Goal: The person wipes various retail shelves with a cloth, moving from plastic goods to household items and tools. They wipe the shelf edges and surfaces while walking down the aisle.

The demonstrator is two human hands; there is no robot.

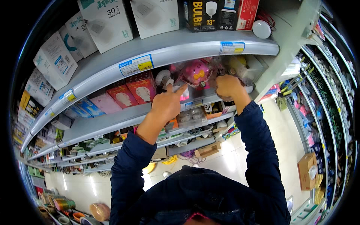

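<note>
i wore a dark navy jacket [202,195] with long, creased sleeves [264,155] that ended short of my wrists; pinkish-red edging [197,215] showed near the neck.

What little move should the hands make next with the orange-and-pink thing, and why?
Perhaps ease the pink thing gently forward: the left hand and right hand are on either side of it, and the upper shelf sits above, so lifting might bump it.

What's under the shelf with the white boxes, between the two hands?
Under the grey shelf, a shiny pink thing with an orange shape on it shows between the left hand and right hand. Whatever lies behind it is covered, so I can't tell.
</note>
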